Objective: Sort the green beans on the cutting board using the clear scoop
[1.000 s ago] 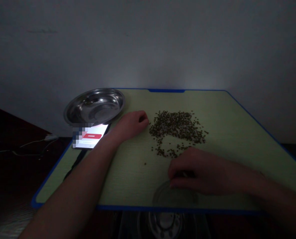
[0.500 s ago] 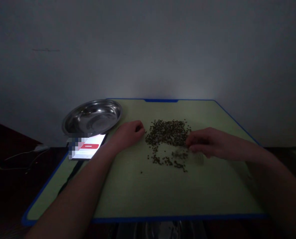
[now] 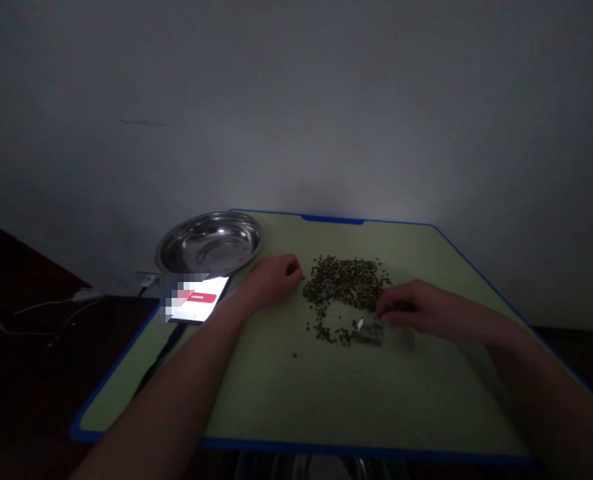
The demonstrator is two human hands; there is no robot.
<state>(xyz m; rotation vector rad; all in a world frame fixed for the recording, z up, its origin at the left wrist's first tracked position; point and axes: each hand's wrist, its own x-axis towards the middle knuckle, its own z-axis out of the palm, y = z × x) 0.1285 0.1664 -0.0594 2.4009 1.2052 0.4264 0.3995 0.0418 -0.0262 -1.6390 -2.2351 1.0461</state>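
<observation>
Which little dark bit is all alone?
The single dark bit nearer the table's front edge than the pile, off to its left. The others lie close to neighbours; this one has none.

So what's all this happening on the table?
Someone is working bare-handed with small dark pieces, a bit like seeds or beans, spread in a pile on a pale green table with blue edging. Their right hand holds a see-through object low at the pile's near side; it's too dim to say exactly what. The left hand is loosely curled just left of the pile. Farther left are a shiny metal bowl and a lit phone.
</observation>
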